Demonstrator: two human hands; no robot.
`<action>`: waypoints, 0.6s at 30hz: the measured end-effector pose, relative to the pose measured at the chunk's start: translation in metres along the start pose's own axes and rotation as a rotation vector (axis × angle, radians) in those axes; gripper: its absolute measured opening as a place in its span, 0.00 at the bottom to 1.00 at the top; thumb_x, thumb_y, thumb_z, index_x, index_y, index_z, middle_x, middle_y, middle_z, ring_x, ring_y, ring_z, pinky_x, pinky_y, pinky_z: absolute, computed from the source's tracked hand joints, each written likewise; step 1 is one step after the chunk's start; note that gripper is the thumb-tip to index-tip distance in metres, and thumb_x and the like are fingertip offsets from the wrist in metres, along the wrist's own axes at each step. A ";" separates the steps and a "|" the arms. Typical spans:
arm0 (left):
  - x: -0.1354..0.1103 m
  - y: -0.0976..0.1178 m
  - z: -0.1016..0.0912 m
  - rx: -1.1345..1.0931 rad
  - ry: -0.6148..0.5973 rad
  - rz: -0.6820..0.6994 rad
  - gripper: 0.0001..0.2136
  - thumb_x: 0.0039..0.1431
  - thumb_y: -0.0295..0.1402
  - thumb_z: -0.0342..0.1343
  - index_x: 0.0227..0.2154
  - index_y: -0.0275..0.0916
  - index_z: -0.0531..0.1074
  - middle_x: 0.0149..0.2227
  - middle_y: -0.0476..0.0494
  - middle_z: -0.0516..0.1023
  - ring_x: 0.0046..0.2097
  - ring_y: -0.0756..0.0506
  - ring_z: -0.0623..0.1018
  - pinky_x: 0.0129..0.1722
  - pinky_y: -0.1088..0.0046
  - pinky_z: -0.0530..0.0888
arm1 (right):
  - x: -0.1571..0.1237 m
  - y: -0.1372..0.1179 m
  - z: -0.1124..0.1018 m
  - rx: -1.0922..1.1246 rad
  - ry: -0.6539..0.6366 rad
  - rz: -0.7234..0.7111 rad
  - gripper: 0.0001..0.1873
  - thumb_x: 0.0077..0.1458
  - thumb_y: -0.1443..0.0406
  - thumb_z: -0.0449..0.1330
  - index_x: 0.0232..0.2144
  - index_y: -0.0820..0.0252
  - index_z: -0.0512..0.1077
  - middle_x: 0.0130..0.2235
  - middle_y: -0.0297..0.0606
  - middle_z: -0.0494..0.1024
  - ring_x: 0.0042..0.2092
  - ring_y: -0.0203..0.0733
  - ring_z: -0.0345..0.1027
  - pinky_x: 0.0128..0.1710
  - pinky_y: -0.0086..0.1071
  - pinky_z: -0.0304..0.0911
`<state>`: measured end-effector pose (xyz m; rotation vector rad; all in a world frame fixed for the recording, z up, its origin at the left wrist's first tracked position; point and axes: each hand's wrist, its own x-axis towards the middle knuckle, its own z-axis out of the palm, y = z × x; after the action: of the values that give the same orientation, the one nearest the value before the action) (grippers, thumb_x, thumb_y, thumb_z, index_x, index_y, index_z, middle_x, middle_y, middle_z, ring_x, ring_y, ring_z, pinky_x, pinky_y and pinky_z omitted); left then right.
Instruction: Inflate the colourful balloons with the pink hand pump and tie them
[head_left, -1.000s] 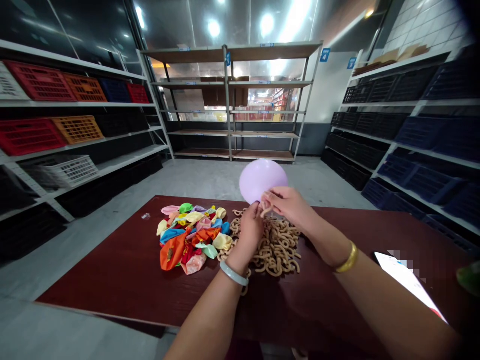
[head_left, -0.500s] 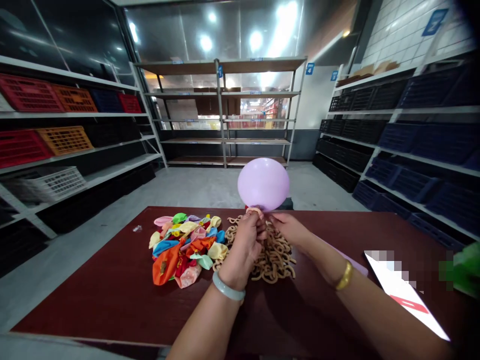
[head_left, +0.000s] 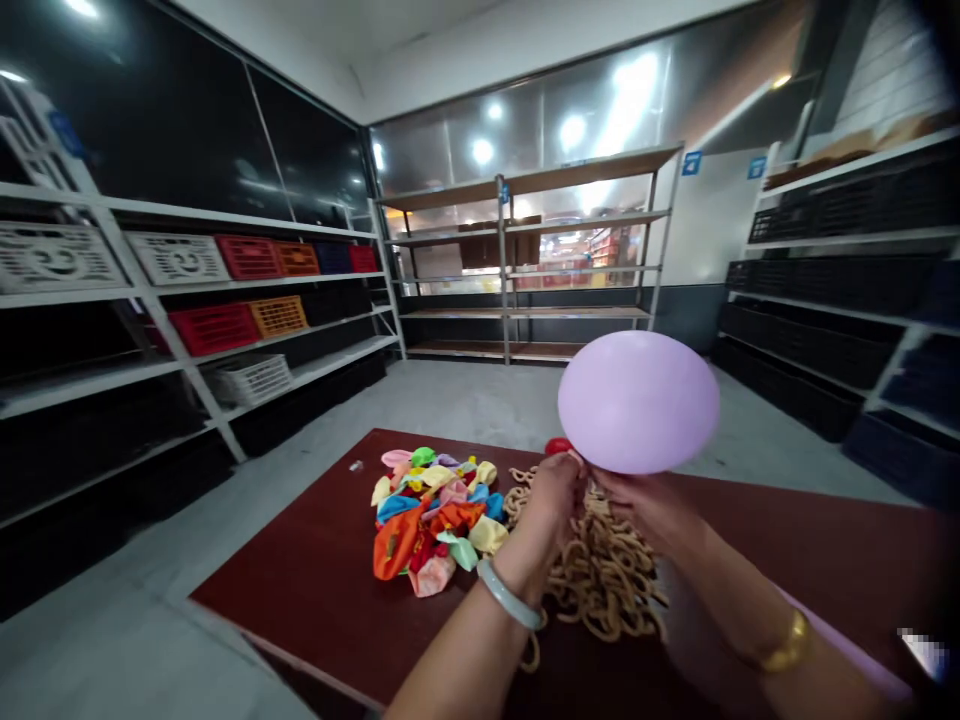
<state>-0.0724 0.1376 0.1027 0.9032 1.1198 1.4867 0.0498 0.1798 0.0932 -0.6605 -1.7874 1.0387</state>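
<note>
**Lilac balloon up, both your hands at its underside**

Lilac balloon [head_left: 637, 402]: inflated, right of frame centre, above the bench [head_left: 300, 560] and clear of its top. Neck mostly hidden by your hands.

Your left hand [head_left: 553, 490] is at the balloon's lower left, fingers curled and pinching at the neck end. Your right hand [head_left: 660, 510] is tucked under the balloon's lower edge; its fingers are blurred and partly covered, so can't tell whether they're pinching or spread. Pale bangle [head_left: 510, 598] on your left wrist, gold bracelet [head_left: 789, 645] on your right.

Small red thing [head_left: 557, 446] shows just past your left hand; can't tell what. Below your hands, lower centre-right: heap of tan curved pieces [head_left: 604, 580]. Left of it and near it: pile of limp balloons [head_left: 435, 510] in orange, red, blue, yellow, pink and green. A lilac strip [head_left: 844, 640] runs past your right forearm, lower right; partly covered. Bright screen [head_left: 926, 655] at the lower right edge, partly pixelated.

Background: left rack [head_left: 330, 364] with coloured crates, rear rack [head_left: 502, 270] at upper centre, right rack [head_left: 832, 240] with dark crates [head_left: 847, 285].
</note>
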 end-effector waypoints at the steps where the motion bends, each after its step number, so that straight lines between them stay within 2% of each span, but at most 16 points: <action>1: 0.006 -0.007 -0.001 0.048 0.051 0.049 0.12 0.53 0.36 0.51 0.19 0.39 0.58 0.17 0.55 0.54 0.20 0.53 0.55 0.19 0.77 0.54 | -0.002 0.004 -0.002 0.010 -0.008 0.030 0.13 0.55 0.55 0.55 0.28 0.57 0.73 0.20 0.37 0.71 0.18 0.35 0.57 0.15 0.30 0.51; 4: 0.016 -0.025 -0.001 0.340 0.184 0.284 0.13 0.56 0.39 0.51 0.20 0.37 0.64 0.22 0.49 0.65 0.26 0.50 0.63 0.27 0.75 0.60 | -0.009 0.010 -0.005 -0.012 0.043 0.087 0.13 0.54 0.54 0.56 0.29 0.56 0.73 0.24 0.36 0.73 0.22 0.38 0.62 0.19 0.31 0.57; 5: 0.017 -0.029 0.000 0.422 0.193 0.350 0.14 0.58 0.40 0.49 0.21 0.37 0.66 0.23 0.48 0.67 0.28 0.49 0.64 0.28 0.75 0.61 | -0.012 0.010 -0.005 -0.057 0.074 0.073 0.12 0.53 0.55 0.57 0.29 0.56 0.73 0.26 0.37 0.74 0.26 0.40 0.65 0.23 0.33 0.61; 7: 0.016 -0.036 0.003 0.505 0.156 0.432 0.15 0.61 0.40 0.46 0.24 0.37 0.67 0.25 0.48 0.68 0.29 0.49 0.66 0.30 0.74 0.61 | -0.016 0.007 -0.006 -0.193 0.136 -0.051 0.08 0.52 0.58 0.59 0.29 0.56 0.73 0.32 0.39 0.76 0.34 0.43 0.68 0.34 0.36 0.64; 9: 0.013 -0.041 0.005 0.527 0.120 0.481 0.15 0.62 0.41 0.44 0.25 0.38 0.66 0.25 0.49 0.68 0.30 0.49 0.66 0.31 0.74 0.61 | -0.019 0.004 -0.008 -0.275 0.157 -0.202 0.06 0.54 0.61 0.58 0.30 0.56 0.73 0.37 0.40 0.75 0.41 0.44 0.68 0.43 0.38 0.63; 11: 0.009 -0.046 0.007 0.544 0.128 0.507 0.15 0.63 0.40 0.44 0.25 0.38 0.65 0.25 0.49 0.66 0.29 0.49 0.64 0.30 0.75 0.60 | -0.022 0.002 -0.011 -0.281 0.123 -0.294 0.07 0.57 0.63 0.55 0.31 0.56 0.72 0.39 0.41 0.74 0.43 0.44 0.67 0.46 0.38 0.62; 15: 0.003 -0.053 0.007 0.538 0.166 0.485 0.14 0.63 0.39 0.44 0.25 0.38 0.63 0.25 0.50 0.65 0.29 0.50 0.64 0.30 0.75 0.60 | -0.025 0.005 -0.019 -0.291 0.031 -0.359 0.10 0.60 0.65 0.51 0.33 0.57 0.72 0.39 0.41 0.73 0.43 0.42 0.67 0.46 0.37 0.62; 18: 0.000 -0.055 0.007 0.527 0.166 0.499 0.14 0.63 0.38 0.44 0.24 0.38 0.63 0.25 0.50 0.65 0.29 0.50 0.64 0.30 0.75 0.59 | -0.025 0.006 -0.021 -0.299 0.031 -0.385 0.06 0.58 0.66 0.54 0.33 0.56 0.71 0.39 0.39 0.75 0.43 0.42 0.68 0.46 0.37 0.62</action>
<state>-0.0503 0.1412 0.0525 1.5302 1.5234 1.7148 0.0791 0.1709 0.0813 -0.4775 -1.9629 0.5057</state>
